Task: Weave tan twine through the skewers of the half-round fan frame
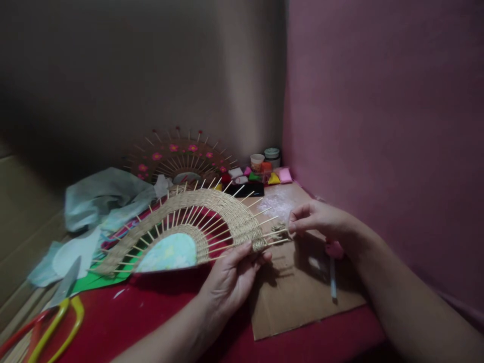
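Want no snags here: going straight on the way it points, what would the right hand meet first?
The right hand would likely meet the protruding sticks of the woven fan first; it looks to be at their tips, though depth is unclear.

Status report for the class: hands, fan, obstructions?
Left hand holds fan by right end. Right hand at stick ends. Scissors off left; nothing seen blocking.
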Available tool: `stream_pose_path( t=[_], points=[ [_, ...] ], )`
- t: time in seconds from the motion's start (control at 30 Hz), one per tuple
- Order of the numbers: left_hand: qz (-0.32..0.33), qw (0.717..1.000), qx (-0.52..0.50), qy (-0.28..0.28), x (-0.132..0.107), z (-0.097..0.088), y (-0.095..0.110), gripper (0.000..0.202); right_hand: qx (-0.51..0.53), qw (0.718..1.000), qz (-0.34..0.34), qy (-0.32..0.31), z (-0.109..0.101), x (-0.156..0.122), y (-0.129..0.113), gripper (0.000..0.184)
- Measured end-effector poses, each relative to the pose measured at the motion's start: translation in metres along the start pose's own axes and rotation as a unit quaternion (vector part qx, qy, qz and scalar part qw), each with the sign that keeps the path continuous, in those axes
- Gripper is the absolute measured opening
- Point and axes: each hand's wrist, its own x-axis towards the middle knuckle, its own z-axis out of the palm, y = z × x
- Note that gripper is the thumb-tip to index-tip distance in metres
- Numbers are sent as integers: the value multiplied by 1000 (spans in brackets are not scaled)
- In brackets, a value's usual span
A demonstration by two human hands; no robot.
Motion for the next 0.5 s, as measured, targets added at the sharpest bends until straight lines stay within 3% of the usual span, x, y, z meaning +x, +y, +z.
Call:
stream_pose_path(
  t=[0.2, 0.33, 0.5],
  points=[
    [-12, 1000, 8, -11, -1, -1, -1, 10, 17, 997, -79, -8, 6, -5, -5, 12],
    [-14, 1000, 4, -3, -1, -3, -2, 8, -8, 990, -124, 65, 14, 1, -4, 14],
    [-16, 1000, -6, 0, 0, -3, -3, 9, -24, 985, -109, 130, 16, 13, 5, 17]
  ],
)
